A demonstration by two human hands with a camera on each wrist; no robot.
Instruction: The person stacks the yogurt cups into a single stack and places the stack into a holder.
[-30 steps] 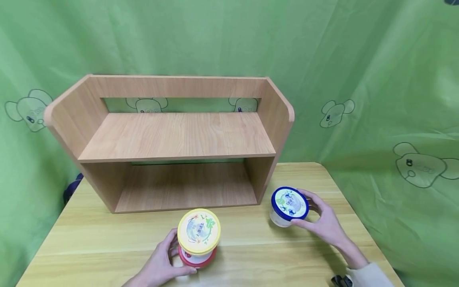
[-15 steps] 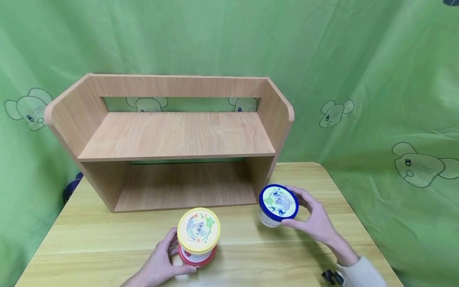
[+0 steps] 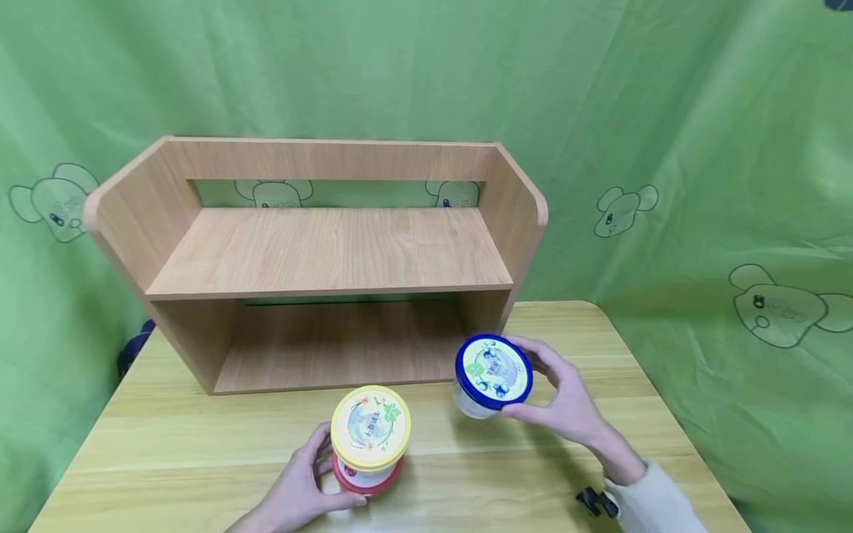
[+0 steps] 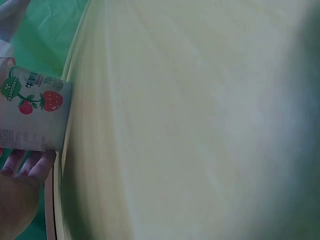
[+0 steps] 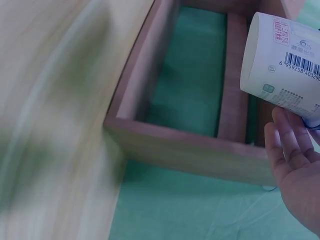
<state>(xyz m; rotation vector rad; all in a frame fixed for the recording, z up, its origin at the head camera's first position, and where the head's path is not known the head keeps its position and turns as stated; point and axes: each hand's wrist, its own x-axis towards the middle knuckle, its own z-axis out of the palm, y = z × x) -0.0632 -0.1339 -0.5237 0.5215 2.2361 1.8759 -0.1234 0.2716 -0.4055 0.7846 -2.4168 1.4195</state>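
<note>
My left hand (image 3: 300, 483) grips the red-lidded tub (image 3: 365, 487) from its left, thumb in front. A yellow-lidded tub (image 3: 370, 429) is stacked on that one, its printed lid facing up. In the left wrist view, the fingers (image 4: 40, 167) lie against a paper tub printed with strawberries (image 4: 37, 107). Over to the right, my right hand (image 3: 563, 392) holds a blue-lidded tub (image 3: 494, 371) by its right side, raised over the table and slightly tilted. The right wrist view shows this tub's white barcoded wall (image 5: 280, 65) and pale base, with fingers along its side.
A two-tier wooden shelf (image 3: 326, 255) stands at the back of the wooden table (image 3: 160, 451); the blue-lidded tub overlaps its front right corner in the head view. A green curtain (image 3: 666, 111) with mouse drawings hangs behind. Something small and black (image 3: 596, 502) sits by the right cuff.
My right hand has carried the blue-lidded tub leftward and slightly up, toward the stacked tubs. My left hand and the two tubs there have stayed in place.
</note>
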